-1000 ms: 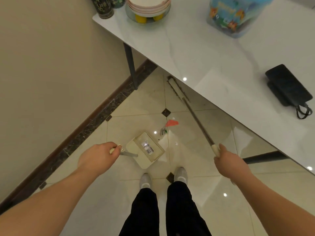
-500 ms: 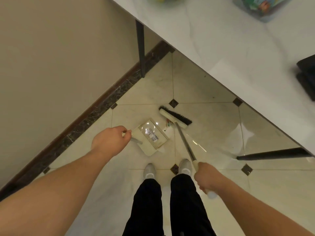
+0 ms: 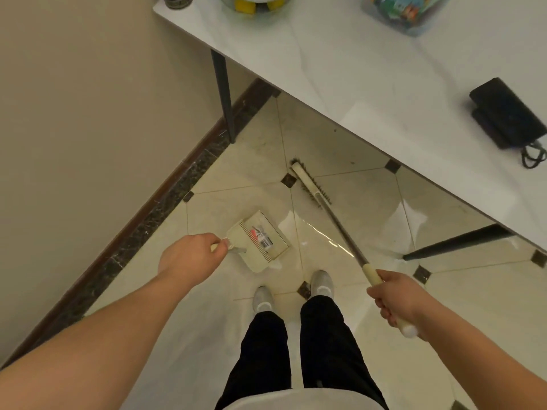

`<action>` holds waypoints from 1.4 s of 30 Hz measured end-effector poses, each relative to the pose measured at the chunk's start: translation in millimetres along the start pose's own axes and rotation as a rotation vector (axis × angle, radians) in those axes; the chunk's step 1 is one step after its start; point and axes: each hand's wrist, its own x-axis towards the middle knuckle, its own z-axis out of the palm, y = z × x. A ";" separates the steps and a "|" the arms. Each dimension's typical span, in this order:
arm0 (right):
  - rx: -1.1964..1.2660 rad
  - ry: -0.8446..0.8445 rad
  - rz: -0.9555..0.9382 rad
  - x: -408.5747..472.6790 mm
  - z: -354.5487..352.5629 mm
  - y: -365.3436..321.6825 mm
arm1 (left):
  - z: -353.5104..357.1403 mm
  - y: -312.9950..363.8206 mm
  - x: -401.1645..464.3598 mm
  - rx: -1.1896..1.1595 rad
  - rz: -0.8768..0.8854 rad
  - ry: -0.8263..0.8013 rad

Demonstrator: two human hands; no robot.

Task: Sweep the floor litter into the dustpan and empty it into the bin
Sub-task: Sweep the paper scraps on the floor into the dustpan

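Nearest the viewer, the right hand (image 3: 395,297) is wrapped around the cream grip at the near end of the broom (image 3: 340,229), fingers curled fully round it, with the forearm reaching forward from the lower right. The broom's long axis runs from that hand up and to the left, slanting away under the table (image 3: 370,69); its brush head (image 3: 309,183) sits on the floor tiles (image 3: 370,199), well beyond the dustpan.

The left hand (image 3: 189,257) grasps the dustpan handle, fingers closed around it, the arm stretched in from the lower left. The dustpan (image 3: 260,241) rests on the floor just ahead of the person's shoes (image 3: 321,284), its handle toward the left hand and its open mouth facing up and right (toward the broom head). Small litter (image 3: 260,233), red and pale scraps, lies inside the pan.

Farther off, the table carries a black pouch (image 3: 503,113) near its right edge.
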 end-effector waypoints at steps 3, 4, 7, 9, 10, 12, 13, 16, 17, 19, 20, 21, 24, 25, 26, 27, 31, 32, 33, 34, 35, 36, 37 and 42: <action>0.003 0.112 0.041 21.5 0.4 5.1 | -5.9 8.1 -5.4 0.088 0.078 -0.020; 0.010 0.134 0.075 29.4 5.8 7.5 | -8.2 11.9 -7.3 0.112 0.094 -0.030; 0.041 0.112 0.175 45.3 34.0 21.3 | -7.2 21.7 -13.4 0.159 0.135 -0.049; 0.028 0.047 0.233 38.5 60.5 31.8 | -0.3 25.5 -16.5 0.167 0.145 -0.064; 0.023 0.011 0.251 31.8 73.6 37.3 | 3.3 26.8 -17.6 0.160 0.137 -0.065; 0.073 -0.057 0.258 13.6 97.8 49.0 | 9.2 27.7 -18.0 0.145 0.126 -0.050; 0.112 -0.090 0.250 5.0 105.4 53.1 | 10.4 27.8 -17.7 0.143 0.129 -0.039; 0.198 -0.156 0.226 -13.0 104.1 54.5 | 12.0 23.0 -19.0 0.138 0.149 -0.033; 0.240 -0.178 0.231 -16.8 95.9 52.0 | 12.4 20.7 -19.7 0.132 0.148 -0.040; 0.350 -0.219 0.254 -23.5 73.1 45.9 | 12.3 16.9 -21.6 0.117 0.147 -0.051; 0.386 -0.232 0.253 -25.9 61.9 43.7 | 12.4 14.9 -22.9 0.106 0.146 -0.055; 0.397 -0.230 0.239 -28.5 53.3 41.4 | 11.6 12.9 -25.0 0.091 0.145 -0.056; 0.301 -0.147 0.149 -28.1 45.8 33.5 | 10.4 6.3 -31.0 0.059 0.129 -0.047; 0.267 -0.101 0.112 -22.8 48.4 30.1 | 10.3 2.8 -32.8 0.051 0.118 -0.038; 0.244 -0.054 0.076 -15.2 51.8 26.1 | 10.3 -1.4 -34.6 0.040 0.106 -0.028; 0.228 -0.007 0.051 -5.3 55.5 21.4 | 10.5 -5.5 -35.4 0.028 0.095 -0.022; 0.015 0.162 -0.018 50.9 78.5 4.3 | 12.9 -21.1 -37.1 -0.025 0.038 0.004; -0.048 0.170 -0.023 62.3 84.9 0.8 | 13.4 -23.0 -37.5 -0.035 0.026 0.013; -0.096 0.153 -0.022 70.8 91.7 -2.9 | 13.3 -23.6 -37.7 -0.041 0.017 0.017; -0.142 0.129 -0.015 76.4 99.5 -6.0 | 14.1 -24.5 -37.5 -0.047 0.007 0.020; -0.178 0.101 -0.001 76.9 107.3 -8.8 | 14.8 -24.5 -36.6 -0.054 -0.001 0.025; -0.205 0.067 0.021 71.8 115.1 -9.3 | 15.5 -24.1 -35.5 -0.062 -0.010 0.029; -0.225 0.033 0.050 64.6 122.9 -6.8 | 16.4 -23.9 -34.1 -0.073 -0.021 0.030; -0.050 -0.107 0.097 12.7 124.4 7.4 | 18.1 -21.4 -27.9 -0.162 -0.069 0.015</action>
